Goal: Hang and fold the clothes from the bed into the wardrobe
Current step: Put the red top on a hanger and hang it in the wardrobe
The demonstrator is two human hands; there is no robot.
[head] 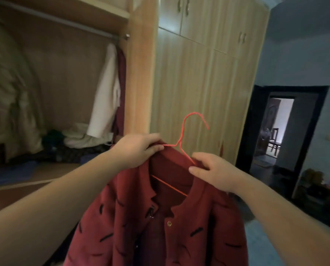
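Red wire of a thin hanger (182, 131) is sticking up from the collar of the dark red, black-flecked button shirt (160, 227) you are holding up in front of the light wooden wardrobe (141, 73). Your left hand (137, 150) is gripping the shirt's shoulder, fingers curled over it, while your right hand (212, 171) is pinching the collar's other side. A white garment (106, 93) is hanging from the metal rail (64, 22) inside.

dim, soft, warped at edges

Left hand (139, 150) and right hand (214, 171) — bare, forearms too (uncovered to the frame's edge).
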